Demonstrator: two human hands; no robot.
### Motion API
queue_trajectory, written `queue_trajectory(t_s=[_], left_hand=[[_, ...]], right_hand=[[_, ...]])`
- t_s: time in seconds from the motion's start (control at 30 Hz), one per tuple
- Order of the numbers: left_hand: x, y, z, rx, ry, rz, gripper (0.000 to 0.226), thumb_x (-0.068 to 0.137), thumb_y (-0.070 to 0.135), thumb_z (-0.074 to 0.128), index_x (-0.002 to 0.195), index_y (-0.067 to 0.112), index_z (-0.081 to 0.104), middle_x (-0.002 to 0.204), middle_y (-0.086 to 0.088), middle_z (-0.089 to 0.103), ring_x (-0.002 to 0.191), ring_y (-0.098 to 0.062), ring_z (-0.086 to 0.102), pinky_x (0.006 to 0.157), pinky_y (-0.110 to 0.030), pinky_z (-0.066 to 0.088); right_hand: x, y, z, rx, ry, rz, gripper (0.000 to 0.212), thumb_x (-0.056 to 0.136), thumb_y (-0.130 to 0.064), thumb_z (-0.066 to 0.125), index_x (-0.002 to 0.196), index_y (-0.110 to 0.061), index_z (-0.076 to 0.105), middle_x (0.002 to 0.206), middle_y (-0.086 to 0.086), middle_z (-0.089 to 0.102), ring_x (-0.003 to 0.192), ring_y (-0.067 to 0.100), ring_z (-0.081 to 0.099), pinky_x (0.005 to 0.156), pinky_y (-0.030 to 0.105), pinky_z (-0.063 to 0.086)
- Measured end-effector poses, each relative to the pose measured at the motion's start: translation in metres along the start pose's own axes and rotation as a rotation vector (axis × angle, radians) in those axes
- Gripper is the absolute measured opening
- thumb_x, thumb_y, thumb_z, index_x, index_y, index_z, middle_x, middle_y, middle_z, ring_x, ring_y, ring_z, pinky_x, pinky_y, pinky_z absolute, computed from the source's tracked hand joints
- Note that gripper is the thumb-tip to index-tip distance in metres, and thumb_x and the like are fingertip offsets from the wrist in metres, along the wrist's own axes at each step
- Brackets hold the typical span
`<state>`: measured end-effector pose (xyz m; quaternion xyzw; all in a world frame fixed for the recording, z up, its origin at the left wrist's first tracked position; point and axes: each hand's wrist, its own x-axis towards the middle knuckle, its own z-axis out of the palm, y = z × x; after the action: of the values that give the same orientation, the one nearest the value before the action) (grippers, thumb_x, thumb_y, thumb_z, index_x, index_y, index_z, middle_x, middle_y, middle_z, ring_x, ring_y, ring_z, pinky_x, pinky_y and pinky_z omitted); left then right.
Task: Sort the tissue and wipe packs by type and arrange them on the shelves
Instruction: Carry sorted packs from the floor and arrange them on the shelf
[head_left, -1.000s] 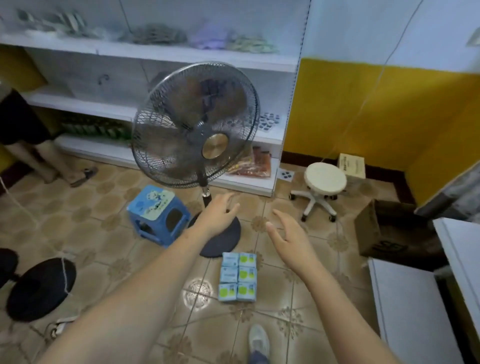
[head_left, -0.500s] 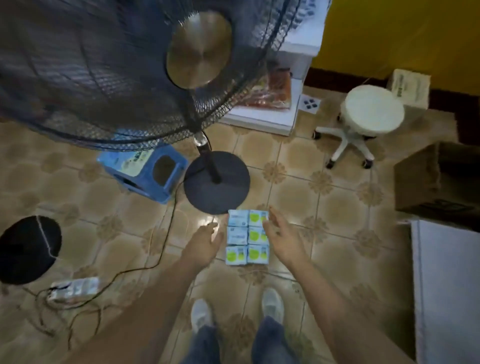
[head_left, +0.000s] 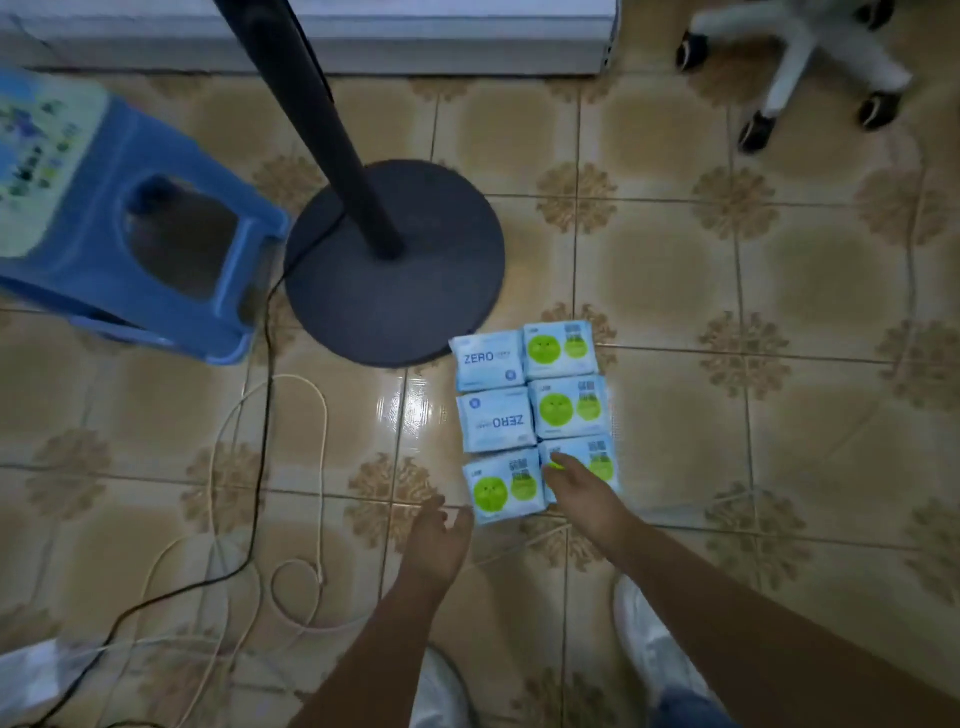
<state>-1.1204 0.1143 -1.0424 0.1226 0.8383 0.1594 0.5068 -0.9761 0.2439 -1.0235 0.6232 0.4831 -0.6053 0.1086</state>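
- Head view, looking straight down: six flat, rectangular packs in glossy plastic wrap lie on the tiled floor (head_left: 675, 426) in a tight block, two columns by three rows, edges touching.
- Left column, from 12 o'clock down: two pale-blue "ZERO" packs (head_left: 487, 360), the second printed upside down, then one green-circle pack (head_left: 506, 487).
- Right column: three green-circle packs; the nearest one (head_left: 597, 460) lies partly under the right hand.
- Right hand (head_left: 574, 486): fingers laid on the 6 o'clock corner pack of the right column; whether they curl round its edge cannot be told.
- Left hand (head_left: 434, 540): relaxed, fingers extended and holding nothing, just beside the near-left pack at its 8 o'clock.
- Fan base (head_left: 415, 301): matte dark disc with a slanted round pole, at 11 o'clock of the block, its rim nearly touching the far-left pack.
- Blue plastic stool (head_left: 119, 223): rounded cut-out in its side, printed top, at 10 o'clock.
- Cords (head_left: 260, 467): one black, one cream, looped over the glossy patterned tiles at 8 o'clock.
- Stool legs on castors (head_left: 789, 62): white, at 1 o'clock.
- White shoes (head_left: 649, 634): at 6 o'clock, beside the forearms.
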Motion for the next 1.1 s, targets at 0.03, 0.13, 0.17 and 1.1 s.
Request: queue_trajectory(t_s=[0.03,0.13,0.17,1.1], left_hand=[[0.017,-0.007,0.010,-0.038,-0.012,-0.030,0.061,0.099,0.033,0.060,0.150,0.007,0.041,0.146,-0.015,0.052,0.133,-0.029,0.050,0.110,-0.034,0.038],[0.062,-0.024,0.038,-0.187,-0.048,-0.112,0.066,0.098,0.035,0.061,0.152,0.007,0.036,0.146,-0.015,0.050,0.132,-0.029,0.051,0.109,-0.032,0.039],[0.074,-0.026,0.046,-0.264,-0.052,-0.135,0.062,0.098,0.034,0.062,0.149,0.009,0.039,0.142,-0.015,0.053,0.126,-0.029,0.055,0.105,-0.036,0.044],[-0.047,0.066,-0.064,-0.939,-0.366,-0.107,0.039,0.080,0.020,0.068,0.119,0.014,0.067,0.110,-0.009,0.075,0.098,-0.024,0.069,0.103,-0.044,0.048]], right_hand=[[0.019,0.008,0.009,0.006,-0.012,0.015,0.051,0.105,-0.041,0.043,0.151,-0.020,0.040,0.154,0.007,0.041,0.139,0.025,0.042,0.113,0.032,0.032],[0.071,0.028,0.030,-0.007,-0.050,0.032,0.055,0.106,-0.045,0.034,0.153,-0.016,0.036,0.159,0.005,0.034,0.145,0.025,0.035,0.118,0.034,0.028],[0.085,0.033,0.035,0.004,-0.051,0.037,0.055,0.107,-0.045,0.032,0.152,-0.014,0.037,0.159,0.006,0.034,0.145,0.025,0.035,0.118,0.035,0.028],[-0.041,-0.057,0.009,0.448,-0.067,-0.026,0.034,0.098,-0.045,0.056,0.127,-0.027,0.059,0.114,-0.002,0.070,0.098,0.015,0.068,0.073,0.028,0.056]])
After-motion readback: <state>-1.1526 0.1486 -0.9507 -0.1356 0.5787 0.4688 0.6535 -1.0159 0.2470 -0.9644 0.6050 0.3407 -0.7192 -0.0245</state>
